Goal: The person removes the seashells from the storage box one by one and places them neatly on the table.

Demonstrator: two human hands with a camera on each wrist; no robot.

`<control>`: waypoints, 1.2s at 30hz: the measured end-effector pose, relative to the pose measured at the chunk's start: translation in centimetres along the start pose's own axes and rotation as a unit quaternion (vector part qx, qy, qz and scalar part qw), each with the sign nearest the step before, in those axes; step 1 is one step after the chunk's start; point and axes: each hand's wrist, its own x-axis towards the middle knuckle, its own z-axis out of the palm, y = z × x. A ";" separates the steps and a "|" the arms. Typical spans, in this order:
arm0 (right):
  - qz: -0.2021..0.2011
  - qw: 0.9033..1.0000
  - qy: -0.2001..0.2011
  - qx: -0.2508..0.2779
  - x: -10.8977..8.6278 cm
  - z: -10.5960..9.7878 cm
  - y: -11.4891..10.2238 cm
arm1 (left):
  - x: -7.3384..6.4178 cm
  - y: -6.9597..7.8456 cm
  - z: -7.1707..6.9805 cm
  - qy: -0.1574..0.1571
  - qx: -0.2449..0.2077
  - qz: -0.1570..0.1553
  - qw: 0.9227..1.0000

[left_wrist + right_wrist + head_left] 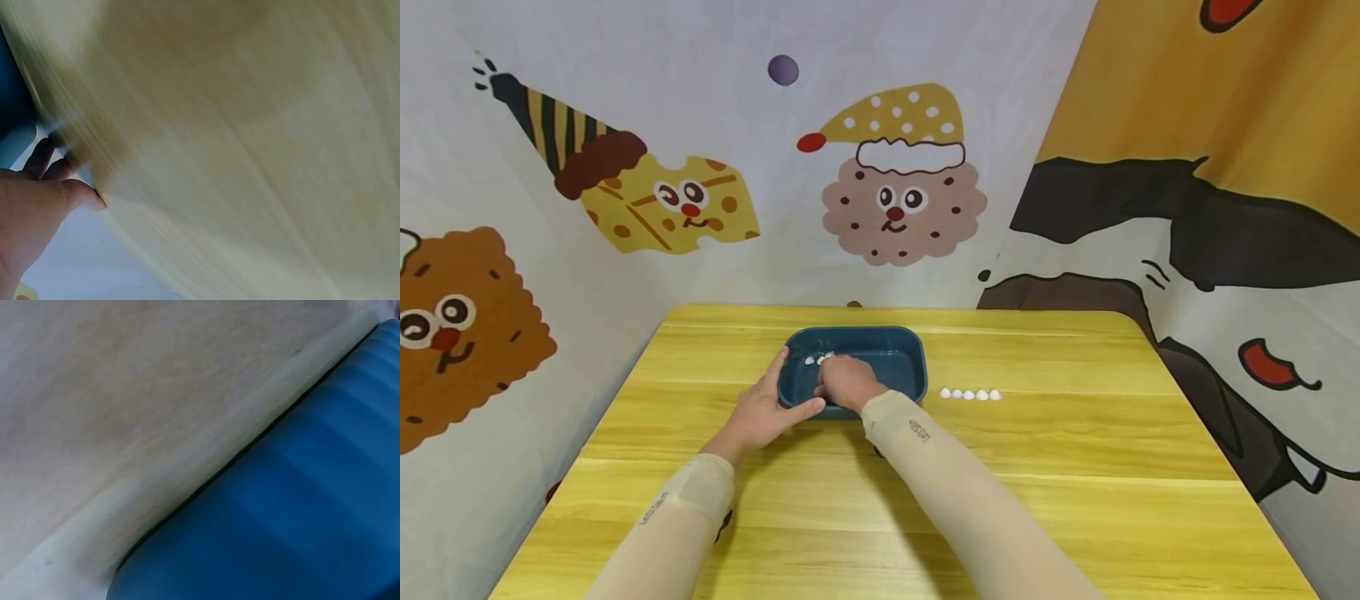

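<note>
A dark blue rectangular plastic box (891, 340) stands open-topped towards the back of the table. My left hand (762, 417) rests against its front left corner, the forefinger stretched along the left side and the thumb along the front rim. In the left wrist view the left hand (37, 200) shows its fingers spread beside the box (12, 94). My right hand (848, 382) reaches into the box with bent fingers, close to small white pieces (809, 361) on its floor. Its fingertips are mostly hidden, so a held piece cannot be made out. The right wrist view shows the blue box's outer wall (269, 506).
Several small white pieces (969, 395) lie in a row on the wooden table (1075, 450), right of the box. A cloth with cartoon figures (902, 208) hangs behind the table and along its sides.
</note>
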 end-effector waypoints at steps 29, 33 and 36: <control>-0.017 0.998 0.018 0.061 -0.2 0.4 0.2 | 0.0 -0.1 0.1 0.000 -0.012 0.000 1.000; -0.017 0.998 0.014 0.058 -0.3 0.3 0.2 | 0.0 0.0 0.1 -0.001 -0.010 -0.001 1.000; -0.017 0.999 0.014 0.045 -0.3 0.3 0.2 | -0.1 0.0 0.1 -0.003 -0.013 -0.003 1.000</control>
